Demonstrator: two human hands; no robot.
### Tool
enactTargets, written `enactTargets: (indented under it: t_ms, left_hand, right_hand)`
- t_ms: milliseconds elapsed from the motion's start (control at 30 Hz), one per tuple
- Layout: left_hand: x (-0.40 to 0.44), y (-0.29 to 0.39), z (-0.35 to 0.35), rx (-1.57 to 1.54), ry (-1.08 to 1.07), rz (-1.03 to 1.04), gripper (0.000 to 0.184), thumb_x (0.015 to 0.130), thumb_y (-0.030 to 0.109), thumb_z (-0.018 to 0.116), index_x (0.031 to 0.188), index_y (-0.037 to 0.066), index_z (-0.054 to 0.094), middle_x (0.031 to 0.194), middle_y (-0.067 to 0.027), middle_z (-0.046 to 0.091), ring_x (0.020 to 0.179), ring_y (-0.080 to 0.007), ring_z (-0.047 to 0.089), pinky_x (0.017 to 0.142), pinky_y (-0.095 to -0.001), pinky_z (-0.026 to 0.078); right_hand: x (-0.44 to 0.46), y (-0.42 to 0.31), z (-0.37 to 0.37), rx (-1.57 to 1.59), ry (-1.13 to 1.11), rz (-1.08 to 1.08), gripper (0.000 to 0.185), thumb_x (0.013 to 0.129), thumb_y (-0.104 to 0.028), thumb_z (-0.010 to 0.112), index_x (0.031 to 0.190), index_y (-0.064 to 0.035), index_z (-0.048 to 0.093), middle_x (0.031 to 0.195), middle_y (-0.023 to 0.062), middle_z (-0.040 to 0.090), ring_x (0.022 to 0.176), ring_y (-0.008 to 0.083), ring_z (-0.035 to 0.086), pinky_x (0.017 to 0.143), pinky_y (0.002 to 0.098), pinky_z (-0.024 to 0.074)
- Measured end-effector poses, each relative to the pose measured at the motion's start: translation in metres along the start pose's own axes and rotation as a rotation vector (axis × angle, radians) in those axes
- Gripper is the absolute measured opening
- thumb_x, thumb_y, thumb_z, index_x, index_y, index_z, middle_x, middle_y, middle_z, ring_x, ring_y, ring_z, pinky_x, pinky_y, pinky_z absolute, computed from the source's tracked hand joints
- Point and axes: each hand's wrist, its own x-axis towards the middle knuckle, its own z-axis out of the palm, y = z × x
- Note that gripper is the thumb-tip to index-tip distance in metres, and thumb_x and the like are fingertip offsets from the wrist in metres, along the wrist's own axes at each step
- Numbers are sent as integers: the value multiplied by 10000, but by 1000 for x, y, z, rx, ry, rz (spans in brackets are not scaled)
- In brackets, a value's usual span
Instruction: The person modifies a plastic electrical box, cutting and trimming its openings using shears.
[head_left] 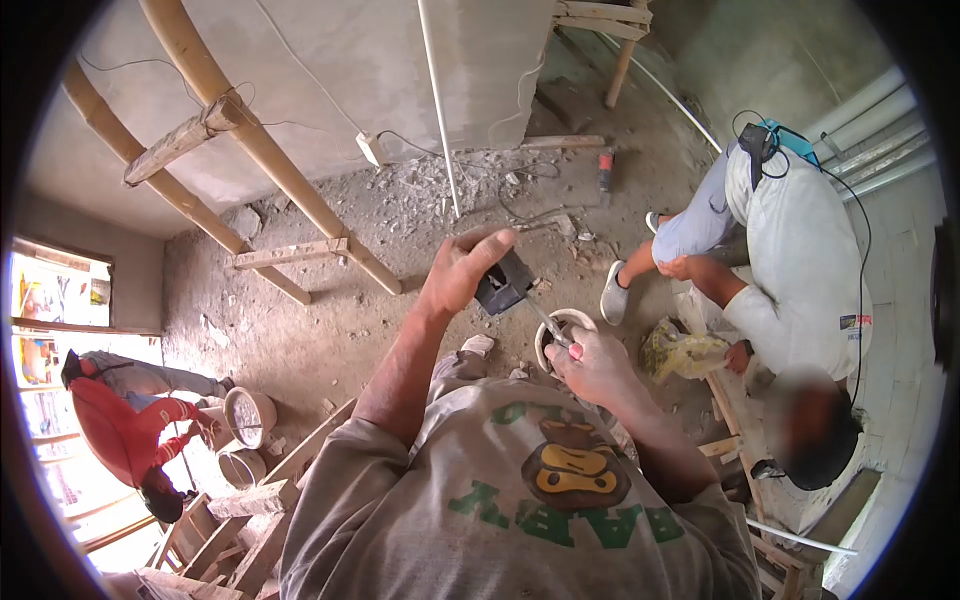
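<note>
Shirt (425, 500): greyish, with a cartoon monkey and green letters, closest of all, on the person at work.
Left hand (462, 275): thumb and fingers grasp a dark box (503, 284), held up tilted in front of the chest.
Right hand (597, 368): fingers wrapped round a slim metal tool (545, 318), its shaft pointing up at the box.
Tool tip: at the box's lower edge; touching or just beside, I can't tell from here.
Step in hand: to my eye, the tool is being worked at the box while the other hand steadies it.
Next move: it seems to call for a firm box and short, controlled strokes, tip clear of the left fingers.
Bucket (591, 321): pale-rimmed, on the floor beyond the right hand.
White-shirted person (800, 255): bending at the right, one hand by a yellowish plastic bag (665, 350).
Red-sleeved person (112, 425): stooping far left, near another bucket (268, 408).
Wall: a ladder (290, 253) leans there, rubble (420, 195) along its foot.
</note>
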Motion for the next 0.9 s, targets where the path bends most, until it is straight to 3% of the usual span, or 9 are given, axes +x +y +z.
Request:
enactTargets:
  t_ms: [100, 133, 233, 267, 367, 400, 667, 767, 900]
  left_hand:
    - [-11, -13, 16, 171, 148, 95, 582, 858, 528, 650, 1093, -3, 685, 856, -94, 701, 821, -172, 652, 766, -318, 517]
    - [-12, -20, 16, 378, 183, 109, 593, 833, 544, 672, 1119, 25, 680, 927, -151, 716, 903, -233, 690, 836, -348, 521]
    - [-15, -17, 21, 500, 251, 140, 602, 813, 558, 687, 1159, 66, 669, 972, -172, 713, 938, -263, 697, 850, -375, 522]
    - [-11, -18, 20, 412, 281, 185, 629, 849, 571, 629, 1150, 20, 657, 935, -162, 710, 862, -250, 700, 810, -377, 544]
    - [10, -34, -4, -529, 32, -147, 651, 891, 575, 546, 1098, -33, 649, 896, -140, 695, 769, -225, 687, 686, -341, 571]
    - [10, -27, -2, -607, 109, -149, 682, 910, 609, 456, 1067, -28, 640, 859, -136, 691, 711, -215, 684, 612, -348, 582]
    - [5, -41, -6, -829, -124, -202, 763, 910, 653, 408, 1099, -49, 642, 863, -134, 708, 636, -217, 673, 493, -311, 536]
    - [2, -42, 0, -812, -91, -249, 766, 905, 657, 416, 1088, -51, 645, 857, -133, 708, 634, -216, 672, 494, -314, 534]
    - [-5, -38, 5, -771, -63, -274, 753, 902, 654, 425, 1074, -44, 650, 846, -128, 705, 640, -216, 672, 522, -319, 542]
  right_hand:
    - [-5, 0, 2, -236, 101, -21, 231, 852, -241, 661, 848, -17, 603, 692, 152, 655, 690, 358, 664, 630, 461, 506]
    - [-5, 4, 8, -265, 128, -22, 219, 846, -231, 665, 846, -21, 605, 695, 153, 656, 696, 358, 666, 633, 458, 510]
    - [-4, 8, 12, -304, 221, -53, 211, 849, -226, 664, 836, -25, 602, 672, 156, 641, 675, 358, 662, 612, 446, 508]
    - [-4, 8, 12, -313, 254, -71, 213, 854, -228, 661, 832, -25, 600, 659, 157, 633, 663, 358, 658, 601, 442, 505]
    - [-5, 5, 6, -102, 367, -223, 243, 887, -256, 641, 821, -28, 590, 625, 153, 606, 597, 348, 633, 550, 437, 485]
    - [-4, 4, 6, -73, 340, -184, 255, 895, -268, 638, 826, -27, 589, 623, 149, 601, 589, 346, 626, 549, 436, 481]
    - [-1, -13, 8, 327, -48, 126, 229, 910, -260, 629, 919, -33, 609, 699, 156, 607, 688, 337, 634, 647, 407, 492]
    - [-4, -14, 8, 281, 16, -29, 220, 901, -260, 631, 937, -43, 610, 743, 166, 621, 719, 338, 640, 667, 400, 494]
    - [-4, -10, 9, 191, -19, -2, 246, 892, -265, 628, 917, -21, 607, 731, 185, 644, 697, 361, 652, 643, 427, 510]
